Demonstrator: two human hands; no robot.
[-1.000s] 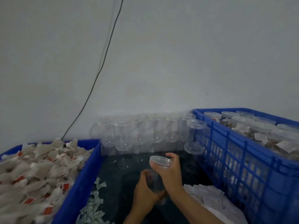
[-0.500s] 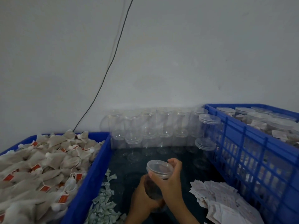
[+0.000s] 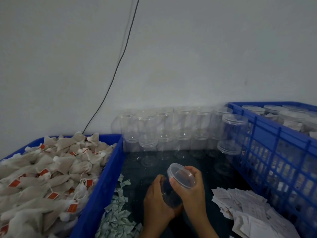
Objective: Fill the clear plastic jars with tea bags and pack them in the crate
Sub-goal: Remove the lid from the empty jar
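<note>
I hold a clear plastic jar [image 3: 171,194] low in the middle, above the dark table. My left hand [image 3: 156,201] wraps round its body from the left. My right hand [image 3: 190,188] grips the clear lid [image 3: 181,176] at the jar's top, which sits tilted. The jar looks empty. A blue bin [image 3: 101,182] on the left is heaped with tea bags [image 3: 42,172] carrying orange tags. On the right stands the blue crate [image 3: 277,152] with several lidded, filled jars [image 3: 289,117].
Stacked rows of empty clear jars [image 3: 171,133] line the wall behind my hands. Small torn paper scraps [image 3: 118,215] lie by the left bin. A pile of white paper labels [image 3: 243,206] lies at the right. A black cable [image 3: 118,66] runs down the wall.
The view has shifted, so everything sits more to the right and lower. The lid now tilts more under my right hand, which has moved further over it.
</note>
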